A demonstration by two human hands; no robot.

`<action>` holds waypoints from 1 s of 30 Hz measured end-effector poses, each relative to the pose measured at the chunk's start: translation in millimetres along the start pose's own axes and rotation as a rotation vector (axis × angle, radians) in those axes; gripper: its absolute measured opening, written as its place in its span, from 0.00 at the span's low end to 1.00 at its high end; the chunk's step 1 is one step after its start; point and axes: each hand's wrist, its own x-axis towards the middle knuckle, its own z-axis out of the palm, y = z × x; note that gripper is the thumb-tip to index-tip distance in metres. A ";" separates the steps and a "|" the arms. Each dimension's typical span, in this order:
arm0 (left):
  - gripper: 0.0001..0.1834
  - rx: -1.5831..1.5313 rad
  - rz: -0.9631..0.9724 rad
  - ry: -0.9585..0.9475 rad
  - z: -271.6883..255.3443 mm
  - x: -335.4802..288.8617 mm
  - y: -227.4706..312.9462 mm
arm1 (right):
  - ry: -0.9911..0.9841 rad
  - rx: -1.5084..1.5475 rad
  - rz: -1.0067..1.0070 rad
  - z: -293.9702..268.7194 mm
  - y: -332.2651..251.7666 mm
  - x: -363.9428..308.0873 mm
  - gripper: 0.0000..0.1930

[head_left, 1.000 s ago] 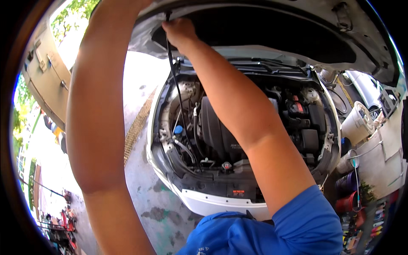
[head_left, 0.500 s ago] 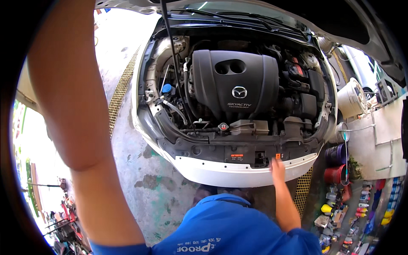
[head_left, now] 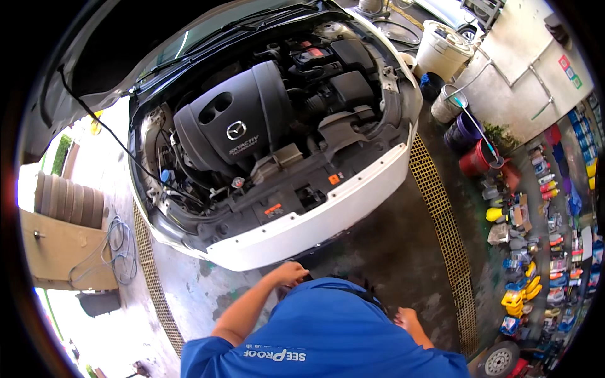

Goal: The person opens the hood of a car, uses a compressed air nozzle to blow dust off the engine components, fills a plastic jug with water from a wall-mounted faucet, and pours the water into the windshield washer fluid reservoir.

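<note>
Left hand (head_left: pixel 290 273) at lower centre of the frame, with fingers curled inward, just below the white front panel (head_left: pixel 315 228) of a car. Impossible to tell of any object inside the curl, or of contact with the panel. Right hand (head_left: pixel 408 318) farther right and lower, beside the blue shirt (head_left: pixel 340 327), with fingers bent and partly turned from view; equally impossible to tell of a grip on anything.

Above the hands, from centre to upper left, engine bay of the car, uncovered, with a dark engine cover (head_left: pixel 265 94) in the middle. Nearer the front edge, a round radiator cap (head_left: pixel 237 183); left of that, a blue cap (head_left: pixel 166 176). At upper left, raised hood (head_left: pixel 94 57), with a thin black prop rod (head_left: pixel 110 129) slanting between its underside and the bay.

Along the floor, yellowish grating (head_left: pixel 441 246) right of the car. At upper right, a whitish bin (head_left: pixel 441 50), then a red bucket (head_left: pixel 476 160). Down the right side, rows of bottles (head_left: pixel 548 264); at lower right, a wheel (head_left: pixel 500 361). At left, a coiled cable (head_left: pixel 123 249) against a tan cabinet (head_left: pixel 63 242).
</note>
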 end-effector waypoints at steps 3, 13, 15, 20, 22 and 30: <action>0.23 0.407 0.168 0.295 9.0 50.2 42.0 | -0.164 0.048 -0.300 12.0 -32.2 39.1 0.09; 0.30 0.465 -0.170 0.193 67.6 170.0 44.0 | -0.068 -0.112 -0.679 -34.7 -95.4 94.2 0.12; 0.28 0.497 -0.225 0.022 96.1 185.0 77.0 | 0.001 0.019 -0.521 -85.2 -55.9 115.6 0.10; 0.30 0.618 -0.345 -0.188 135.1 248.9 120.8 | 0.183 -0.013 -0.006 -173.9 25.0 107.4 0.20; 0.30 0.512 -0.324 -0.282 136.8 297.4 124.7 | 0.162 -0.192 -0.017 -198.6 1.5 93.9 0.19; 0.29 0.654 -0.052 -0.190 146.0 459.9 448.6 | 0.289 -0.032 -0.175 -286.6 -213.8 77.3 0.14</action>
